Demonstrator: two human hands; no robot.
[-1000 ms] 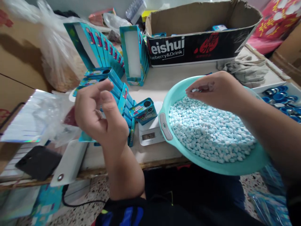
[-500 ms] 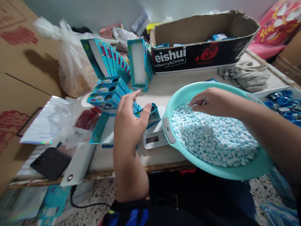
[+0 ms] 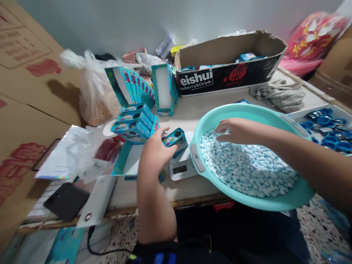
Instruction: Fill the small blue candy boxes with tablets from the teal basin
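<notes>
My left hand (image 3: 156,152) is beside a small blue printed box (image 3: 176,141) on a white digital scale (image 3: 180,169), with thumb and fingers apart around the box's near side. Whether the fingertips touch the box I cannot tell. Pale blue and white oval candies (image 3: 247,172) fill much of a turquoise basin (image 3: 203,117). Low over the candies at the basin's left part, my right hand (image 3: 229,131) has curled fingers, with a gap between thumb and fingers. No candy shows clearly in it. Several similar blue boxes (image 3: 132,126) stand in a shallow turquoise tray (image 3: 121,159) left of my left hand.
Folded blue display cartons (image 3: 165,90) stand behind the boxes. A black-fronted cardboard box (image 3: 231,79) is at the back, near a grey cloth (image 3: 277,95). Blue-rimmed lids (image 3: 327,126) lie in a tray at right. A phone (image 3: 67,200) and power bank (image 3: 96,201) lie front left.
My view has shifted, so the scene sits lower. My left hand has lowered toward the box on the scale. My right hand stays over the candies, its fingers a little more apart.
</notes>
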